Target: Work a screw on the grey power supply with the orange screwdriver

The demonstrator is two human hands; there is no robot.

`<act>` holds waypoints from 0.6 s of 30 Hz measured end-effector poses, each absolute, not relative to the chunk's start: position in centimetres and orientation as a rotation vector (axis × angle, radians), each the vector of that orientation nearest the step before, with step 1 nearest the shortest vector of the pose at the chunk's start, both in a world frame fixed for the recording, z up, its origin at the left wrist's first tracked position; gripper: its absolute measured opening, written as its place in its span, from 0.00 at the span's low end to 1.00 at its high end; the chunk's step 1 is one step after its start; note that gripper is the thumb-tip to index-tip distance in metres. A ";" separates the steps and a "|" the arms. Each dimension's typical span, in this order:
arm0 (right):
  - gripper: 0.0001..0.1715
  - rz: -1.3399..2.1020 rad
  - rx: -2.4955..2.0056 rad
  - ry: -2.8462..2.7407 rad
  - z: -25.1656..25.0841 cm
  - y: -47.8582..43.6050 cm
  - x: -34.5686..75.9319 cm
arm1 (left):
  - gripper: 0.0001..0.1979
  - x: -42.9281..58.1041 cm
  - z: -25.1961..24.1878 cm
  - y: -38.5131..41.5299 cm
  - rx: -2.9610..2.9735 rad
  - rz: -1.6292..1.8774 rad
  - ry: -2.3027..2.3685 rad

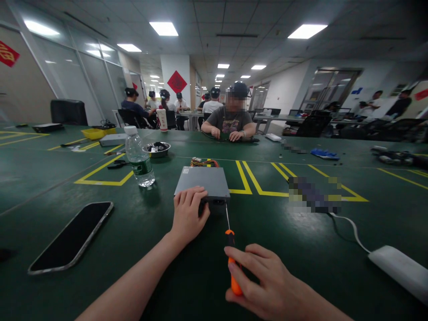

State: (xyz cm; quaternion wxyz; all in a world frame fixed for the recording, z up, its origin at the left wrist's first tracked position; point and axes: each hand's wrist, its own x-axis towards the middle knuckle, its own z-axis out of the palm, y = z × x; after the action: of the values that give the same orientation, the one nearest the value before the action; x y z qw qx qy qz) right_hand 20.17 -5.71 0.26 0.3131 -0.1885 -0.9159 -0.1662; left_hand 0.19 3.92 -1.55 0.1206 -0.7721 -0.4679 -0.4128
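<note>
Steadying the box point(203, 178) from its near left side, the left hand point(190, 211) lies with its fingers over the top edge and its thumb down by the near face, so it is grasping that edge. The box sits flat on the green table point(140, 249), straight ahead of the person, its near face running left to right and its wires point(204, 163) bunched behind the far side.

The right hand point(264, 276) grasps the orange handle of the screwdriver point(230, 239) between thumb and fingers, lower and to the right. What matters most is the line of that tool: its long axis points away from the person, leaning slightly left, and meets the near face at its right end, just right of the socket point(219, 202). The tip is at the face (whether it is seated in a screw is too small to tell).

Of the two hands, the left is nearer, touching the box; the right stands apart from it, with the whole shaft between. The bottle point(138, 160) stands to the left of the box, and the phone point(72, 238) lies flat farther left, nearer the person.
</note>
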 end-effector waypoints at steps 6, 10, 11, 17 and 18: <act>0.15 -0.363 -0.539 -2.451 -0.5 -5.6 19.9 | 0.11 0.3 -1.7 4.0 -2.236 -1.224 -1.364; 0.15 -0.352 -0.562 -2.550 -0.4 -5.7 19.8 | 0.11 0.3 -1.7 4.0 -2.238 -1.223 -1.362; 0.14 -0.367 -0.552 -2.546 -0.3 -5.7 19.7 | 0.11 0.3 -1.7 4.0 -2.240 -1.220 -1.365; 0.10 -0.389 -0.491 -2.463 -0.6 -5.5 19.5 | 0.11 0.2 -1.7 4.0 -2.249 -1.218 -1.369; 0.12 -0.372 -0.508 -2.469 -0.6 -5.5 19.5 | 0.11 0.3 -1.7 4.0 -2.245 -1.221 -1.370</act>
State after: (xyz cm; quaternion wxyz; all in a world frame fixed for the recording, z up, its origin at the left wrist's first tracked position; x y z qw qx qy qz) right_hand 19.54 -5.53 -0.60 0.2925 -0.1908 -0.9266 -0.1398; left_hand 0.25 4.04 -1.69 0.1209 -0.7687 -0.4689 -0.4179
